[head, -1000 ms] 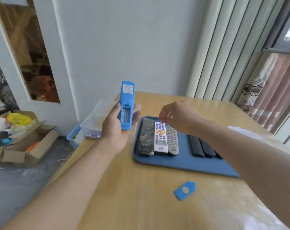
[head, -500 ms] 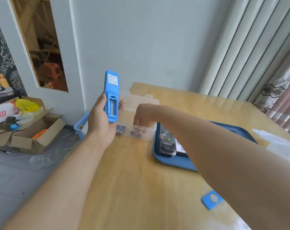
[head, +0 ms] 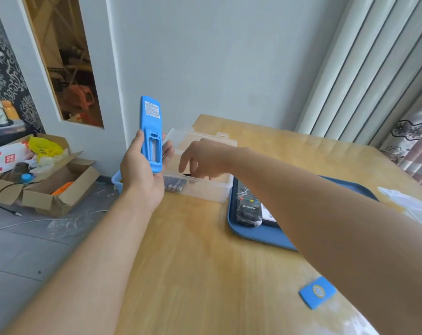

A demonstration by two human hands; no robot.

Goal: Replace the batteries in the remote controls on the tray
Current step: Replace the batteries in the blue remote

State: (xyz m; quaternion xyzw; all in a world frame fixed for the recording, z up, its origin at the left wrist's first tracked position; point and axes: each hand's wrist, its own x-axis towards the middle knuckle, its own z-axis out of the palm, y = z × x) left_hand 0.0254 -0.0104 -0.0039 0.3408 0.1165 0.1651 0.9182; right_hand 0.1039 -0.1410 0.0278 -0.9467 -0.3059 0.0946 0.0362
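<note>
Blue plastic remote control, battery bay open, sits gripped upright in our left hand; our right hand pinches a small dark battery inside the clear plastic box

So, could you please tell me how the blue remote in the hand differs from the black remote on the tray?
The blue remote is held upright in the left hand, clear of the table; the black remote lies flat on the tray. The blue remote shows its back, with the battery bay uncovered; the black remote lies buttons up. The blue remote is bare plastic; the black remote looks wrapped in clear film. Both are long, slim handsets.
</note>
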